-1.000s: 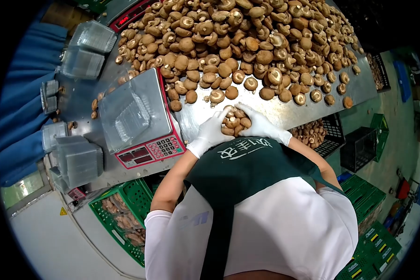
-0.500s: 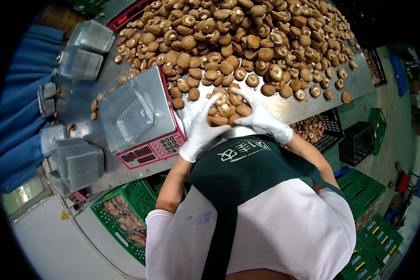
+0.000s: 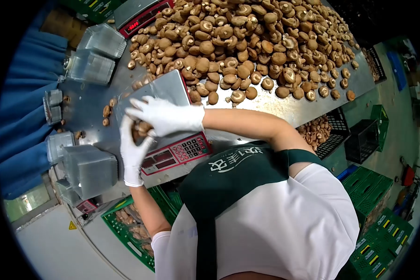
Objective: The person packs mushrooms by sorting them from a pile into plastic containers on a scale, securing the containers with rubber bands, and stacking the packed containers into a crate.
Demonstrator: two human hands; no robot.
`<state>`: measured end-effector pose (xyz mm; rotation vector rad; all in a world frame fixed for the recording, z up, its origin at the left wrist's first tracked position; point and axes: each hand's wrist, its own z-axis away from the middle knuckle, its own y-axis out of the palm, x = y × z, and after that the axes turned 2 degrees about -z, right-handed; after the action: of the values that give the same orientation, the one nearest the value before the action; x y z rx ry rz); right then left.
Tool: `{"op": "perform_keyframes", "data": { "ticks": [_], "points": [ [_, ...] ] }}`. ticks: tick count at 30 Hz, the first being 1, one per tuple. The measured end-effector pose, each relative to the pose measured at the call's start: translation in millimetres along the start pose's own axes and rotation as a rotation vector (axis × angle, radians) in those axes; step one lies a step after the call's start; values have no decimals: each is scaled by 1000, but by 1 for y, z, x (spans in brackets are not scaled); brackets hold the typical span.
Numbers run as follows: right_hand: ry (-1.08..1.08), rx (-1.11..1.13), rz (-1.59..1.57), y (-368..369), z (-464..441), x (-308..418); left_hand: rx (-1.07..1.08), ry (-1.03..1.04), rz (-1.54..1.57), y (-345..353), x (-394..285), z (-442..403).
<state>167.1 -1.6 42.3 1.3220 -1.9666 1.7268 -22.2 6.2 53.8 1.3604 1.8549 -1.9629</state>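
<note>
Both hands wear white gloves and are over the left part of the red-framed scale [image 3: 175,86]. My left hand [image 3: 134,151] is curved round the near left side of a small bunch of brown mushrooms [image 3: 140,129]. Reaching across from the right, my right hand [image 3: 165,116] covers the bunch from above and behind, its fingers partly blurred. The clear plastic tray on the scale is hidden by the hands. Behind the scale lies a large heap of mushrooms [image 3: 247,42] on the metal table [image 3: 247,112].
Stacks of clear trays [image 3: 91,170] stand along the table's left side. A second scale [image 3: 142,21] is at the back left. Green crates [image 3: 172,198] sit below the front edge, and a black crate of mushrooms [image 3: 333,135] stands at the right.
Both hands have moved left from the table's front edge to the scale, taking the bunch of mushrooms with them. My right arm now stretches across in front of the heap.
</note>
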Motion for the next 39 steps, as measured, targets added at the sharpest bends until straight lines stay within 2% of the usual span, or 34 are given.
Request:
{"op": "perform_keyframes", "data": {
  "ticks": [1,2,3,4,6,8,10,11,12,14,16,18,20,22,23,25,26,27,29,31,32,34,36,39],
  "points": [
    [-29,-18,85,10,1,-1,67,137,-415,-2,15,3],
    [-54,-32,164,20,3,-2,64,109,-368,0,27,8],
    [-122,-184,155,25,8,-3,44,75,-247,-1,27,7],
    [-111,-177,154,22,15,-3,26,34,-126,-3,22,8],
    [-80,-400,-7,7,34,-9,-79,13,-25,-8,4,6],
    [179,-347,-23,-14,66,-21,-216,11,0,-10,13,4],
    [499,-406,-34,-29,113,-34,-344,-119,139,-11,16,3],
    [668,-512,79,-23,139,-54,-423,-120,186,-9,23,4],
    [741,-493,232,-24,166,-75,-424,-120,188,-7,19,3],
    [1027,-400,373,-40,201,-80,-489,-177,309,2,-2,3],
    [1079,-299,435,-39,225,-91,-371,-164,354,21,-47,-2],
    [935,-437,415,-14,244,-110,-240,-18,301,56,-65,-4],
    [891,-406,420,-8,254,-122,-3,123,361,90,-90,-10],
    [947,-403,257,-14,260,-111,70,251,233,136,-93,-14],
    [949,-411,255,-18,269,-106,140,216,233,157,-95,-14],
    [957,-317,255,-34,298,-93,208,234,4,190,-88,-19],
    [1054,-176,255,-61,302,-69,203,232,-122,203,-85,-23],
    [1179,-66,265,-77,318,-58,203,232,-120,213,-84,-29],
    [1371,186,350,-101,359,-54,408,93,-238,225,-84,-37],
    [1441,247,447,-117,391,-50,415,39,-283,233,-96,-39],
    [1408,240,551,-121,396,-48,422,-11,-327,238,-101,-39],
    [1356,176,499,-126,389,-51,442,-43,-373,256,-92,-36],
    [1323,80,422,-119,359,-51,265,72,-165,284,-65,-31],
    [1059,38,245,-96,322,-59,267,-56,-106,288,-57,-17]
  ]
}}
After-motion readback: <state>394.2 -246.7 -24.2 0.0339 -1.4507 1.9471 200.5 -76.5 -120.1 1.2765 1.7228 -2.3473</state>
